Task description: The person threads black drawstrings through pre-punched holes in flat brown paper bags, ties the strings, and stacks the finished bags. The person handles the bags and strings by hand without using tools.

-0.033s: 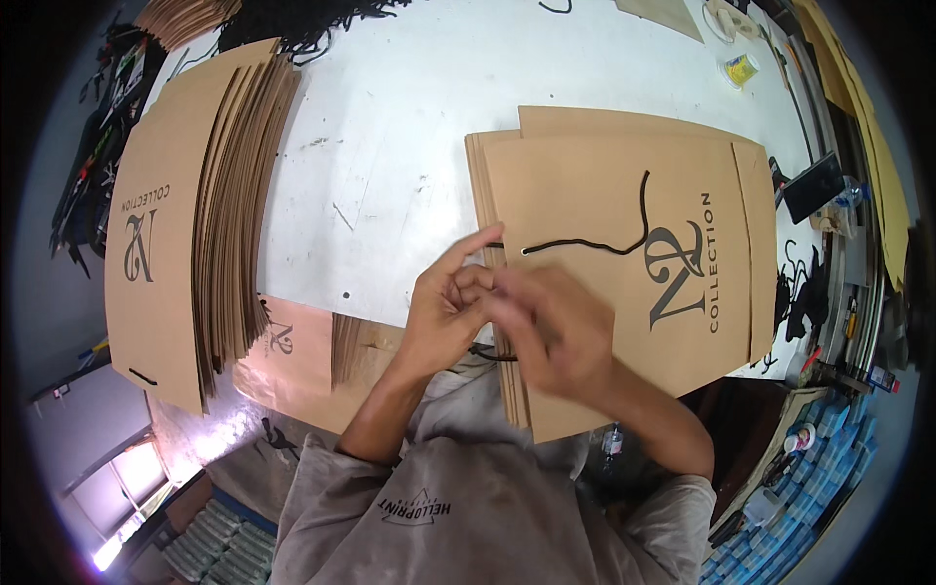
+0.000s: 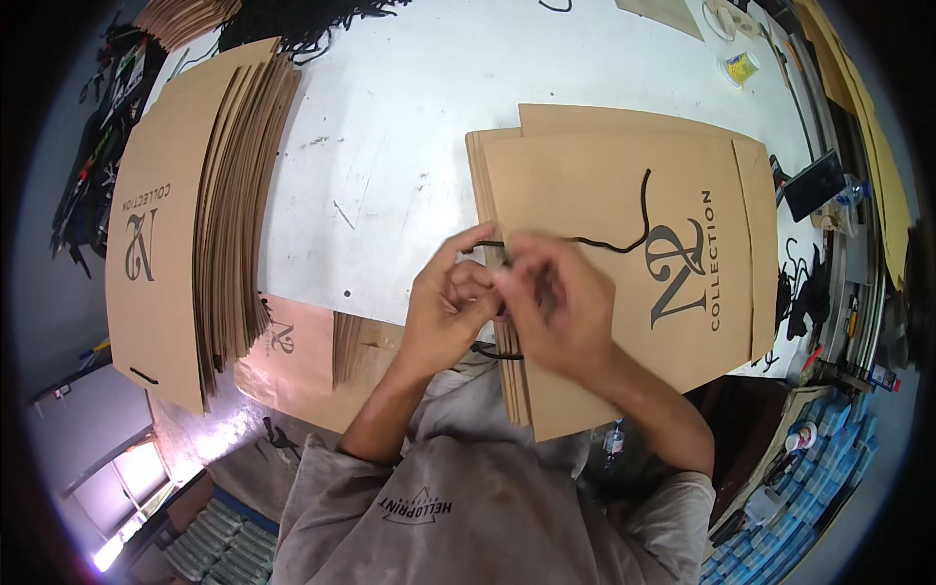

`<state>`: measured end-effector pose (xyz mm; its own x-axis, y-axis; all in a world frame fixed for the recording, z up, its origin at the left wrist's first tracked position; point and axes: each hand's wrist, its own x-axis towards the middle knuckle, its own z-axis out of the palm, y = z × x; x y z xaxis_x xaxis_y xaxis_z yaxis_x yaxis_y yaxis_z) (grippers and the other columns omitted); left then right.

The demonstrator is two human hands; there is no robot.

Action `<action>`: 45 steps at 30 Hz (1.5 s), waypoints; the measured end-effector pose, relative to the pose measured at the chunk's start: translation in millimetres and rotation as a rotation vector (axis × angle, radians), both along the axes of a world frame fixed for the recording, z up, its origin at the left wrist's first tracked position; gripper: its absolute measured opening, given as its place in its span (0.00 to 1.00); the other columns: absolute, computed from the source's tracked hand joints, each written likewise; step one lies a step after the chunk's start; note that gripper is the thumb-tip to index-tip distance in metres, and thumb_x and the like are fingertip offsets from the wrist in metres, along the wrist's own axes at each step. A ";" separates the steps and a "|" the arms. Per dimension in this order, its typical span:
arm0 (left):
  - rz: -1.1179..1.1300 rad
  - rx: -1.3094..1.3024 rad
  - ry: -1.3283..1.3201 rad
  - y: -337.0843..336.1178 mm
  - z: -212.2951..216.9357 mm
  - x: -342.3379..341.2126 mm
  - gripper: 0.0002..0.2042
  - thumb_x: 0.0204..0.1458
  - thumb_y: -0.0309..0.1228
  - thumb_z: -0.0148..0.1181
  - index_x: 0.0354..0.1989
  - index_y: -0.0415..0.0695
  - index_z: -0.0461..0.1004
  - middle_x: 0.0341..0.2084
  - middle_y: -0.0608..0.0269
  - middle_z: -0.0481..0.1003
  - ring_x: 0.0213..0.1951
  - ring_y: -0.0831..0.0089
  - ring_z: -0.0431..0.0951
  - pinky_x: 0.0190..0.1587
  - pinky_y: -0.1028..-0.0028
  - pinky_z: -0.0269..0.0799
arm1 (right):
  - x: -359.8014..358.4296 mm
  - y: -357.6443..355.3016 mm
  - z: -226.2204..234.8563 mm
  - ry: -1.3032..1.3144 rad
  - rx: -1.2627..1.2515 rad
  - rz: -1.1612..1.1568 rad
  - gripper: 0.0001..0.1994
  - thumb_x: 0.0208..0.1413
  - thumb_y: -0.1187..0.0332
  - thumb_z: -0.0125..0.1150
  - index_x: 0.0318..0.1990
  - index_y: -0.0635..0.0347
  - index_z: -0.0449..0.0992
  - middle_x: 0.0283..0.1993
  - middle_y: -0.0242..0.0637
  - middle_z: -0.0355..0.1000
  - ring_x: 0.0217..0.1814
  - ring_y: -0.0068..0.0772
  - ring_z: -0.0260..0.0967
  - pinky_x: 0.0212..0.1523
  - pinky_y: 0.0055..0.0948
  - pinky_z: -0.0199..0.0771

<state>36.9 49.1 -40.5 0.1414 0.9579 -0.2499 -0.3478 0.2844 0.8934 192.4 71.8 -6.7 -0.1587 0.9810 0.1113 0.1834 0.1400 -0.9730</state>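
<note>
A stack of brown paper bags (image 2: 604, 166) with dark print lies before me on the right, its open edges toward my hands. Across the top bag runs a black cord (image 2: 606, 246), curving up at its free end. My left hand (image 2: 453, 302) is at the stack's left edge, index finger reaching to a short black cord there, other fingers curled and thumb pressed in; what they pinch is hidden. My right hand (image 2: 561, 302) meets the left fingertips over the top bag. Motion smears its fingers, and it covers the cord's near end. A black cord loop (image 2: 497, 353) sticks out below.
At the left stands a thick stack of brown bags (image 2: 161, 224). More bags (image 2: 292, 341) lie lower, near the white table's (image 2: 380, 175) front edge. Black cords (image 2: 292, 24) are heaped at the back. A yellow cup (image 2: 741, 68) and dark phone (image 2: 814, 187) are at the right.
My right hand has shifted slightly up, now covering the hole and near part of the cord. More of the short cord shows by my left index finger.
</note>
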 end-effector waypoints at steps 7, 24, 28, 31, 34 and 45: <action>0.272 0.649 0.700 9.0 -17.4 -15.7 0.11 0.54 0.13 0.61 0.45 0.35 0.74 0.36 0.57 0.80 0.39 0.74 0.82 0.41 0.76 0.78 | 2.7 22.0 -14.6 -0.395 0.276 0.273 0.06 0.56 0.80 0.62 0.41 0.68 0.79 0.34 0.45 0.69 0.34 0.50 0.72 0.38 0.40 0.74; 0.177 0.228 -0.010 4.5 -23.8 -4.8 0.06 0.68 0.23 0.53 0.46 0.30 0.71 0.44 0.48 0.79 0.41 0.72 0.81 0.47 0.72 0.79 | 17.2 33.7 -3.6 -0.207 -0.085 0.295 0.04 0.60 0.79 0.58 0.38 0.65 0.79 0.36 0.44 0.73 0.36 0.44 0.73 0.38 0.37 0.73; 0.151 0.464 0.148 -13.2 1.5 -23.7 0.04 0.66 0.22 0.55 0.41 0.33 0.72 0.42 0.45 0.79 0.39 0.69 0.81 0.45 0.71 0.78 | 9.3 28.9 -21.0 -0.498 0.327 0.308 0.03 0.55 0.77 0.63 0.36 0.63 0.80 0.36 0.44 0.71 0.37 0.46 0.75 0.38 0.42 0.76; 0.300 0.543 0.082 -19.6 9.9 -28.3 0.02 0.65 0.20 0.55 0.41 0.33 0.72 0.41 0.44 0.79 0.38 0.69 0.80 0.44 0.70 0.78 | 9.7 41.2 -7.8 -0.623 0.370 0.300 0.03 0.54 0.75 0.66 0.35 0.63 0.79 0.37 0.44 0.72 0.37 0.47 0.75 0.38 0.43 0.77; 0.522 0.401 0.462 0.5 -0.7 -32.7 0.08 0.61 0.21 0.61 0.47 0.34 0.74 0.42 0.49 0.79 0.37 0.70 0.80 0.45 0.74 0.76 | 29.3 54.2 15.5 -0.374 0.042 0.162 0.12 0.52 0.68 0.73 0.38 0.65 0.80 0.36 0.38 0.74 0.30 0.37 0.73 0.32 0.29 0.73; -0.130 0.066 0.457 -34.3 -1.0 7.7 0.10 0.58 0.20 0.66 0.46 0.36 0.77 0.28 0.65 0.81 0.22 0.91 0.71 0.24 0.85 0.64 | 103.0 61.7 -10.1 -0.353 -0.113 -0.174 0.08 0.62 0.72 0.66 0.37 0.69 0.76 0.40 0.36 0.73 0.43 0.30 0.69 0.46 0.28 0.69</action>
